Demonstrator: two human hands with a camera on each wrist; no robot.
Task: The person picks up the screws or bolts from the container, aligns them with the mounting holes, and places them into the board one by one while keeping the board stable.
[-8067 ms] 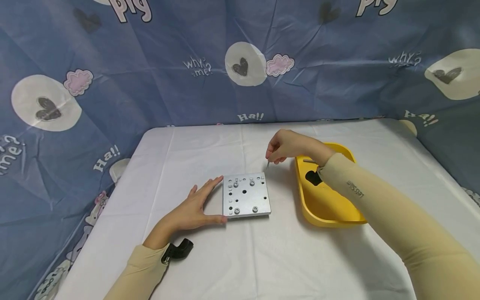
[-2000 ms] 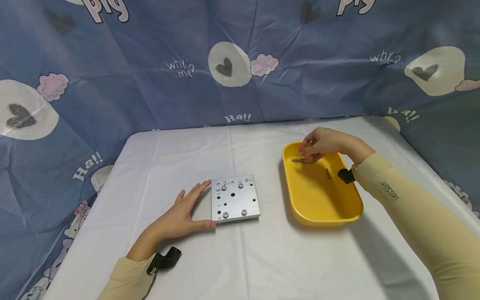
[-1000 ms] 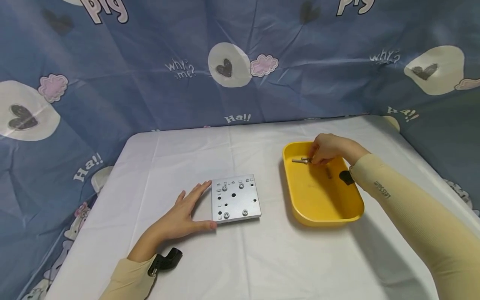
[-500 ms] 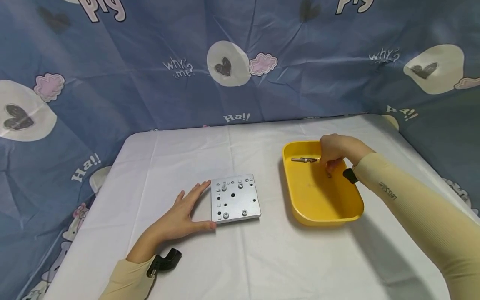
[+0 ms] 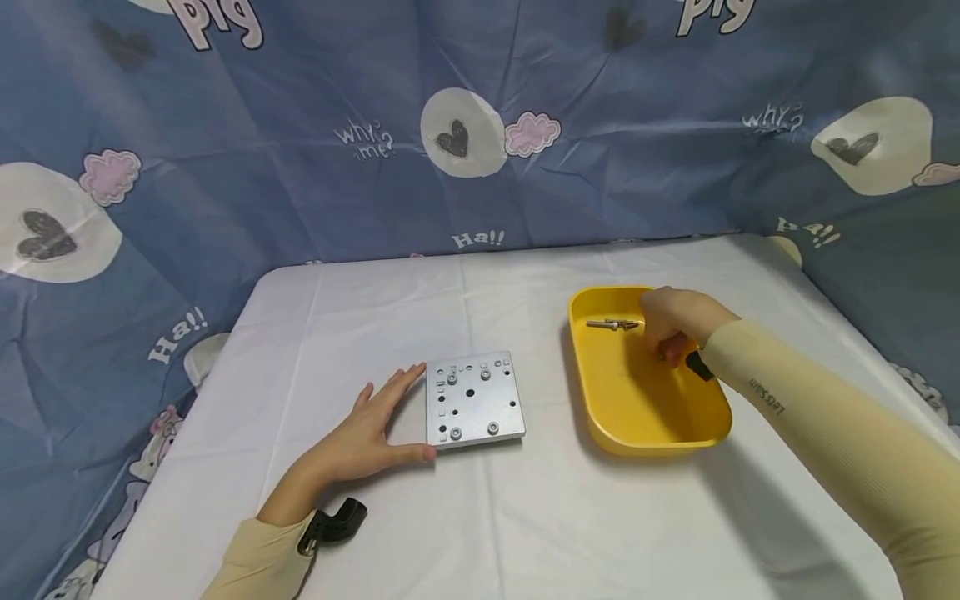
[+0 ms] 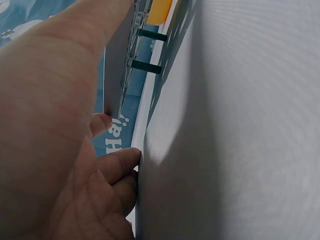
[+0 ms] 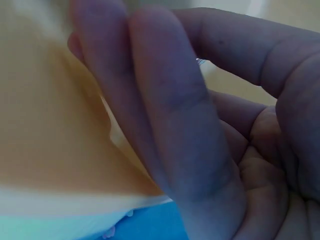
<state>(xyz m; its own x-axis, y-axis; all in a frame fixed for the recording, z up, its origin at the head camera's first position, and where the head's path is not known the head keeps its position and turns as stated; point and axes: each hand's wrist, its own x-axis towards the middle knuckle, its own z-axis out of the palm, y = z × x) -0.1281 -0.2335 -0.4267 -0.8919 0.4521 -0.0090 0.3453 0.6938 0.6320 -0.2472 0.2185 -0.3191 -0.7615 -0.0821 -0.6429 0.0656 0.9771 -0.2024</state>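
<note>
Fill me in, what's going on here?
A person's left hand rests against one side of a drilled metal plate, which has four bolts set in it. Their right hand reaches down into a yellow tray; whether it holds anything can't be made out. Loose screws lie near the tray's far end. Plate and tray both sit on a white-covered table.

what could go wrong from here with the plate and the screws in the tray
The right hand is curled down inside the yellow tray, hiding whatever it may grasp, so a small piece could slip unnoticed. The loose screws lie bunched together, so a brush might scatter them. The metal plate has protruding screws underneath and the left hand touches only its left side, so it might rock if bumped.
</note>
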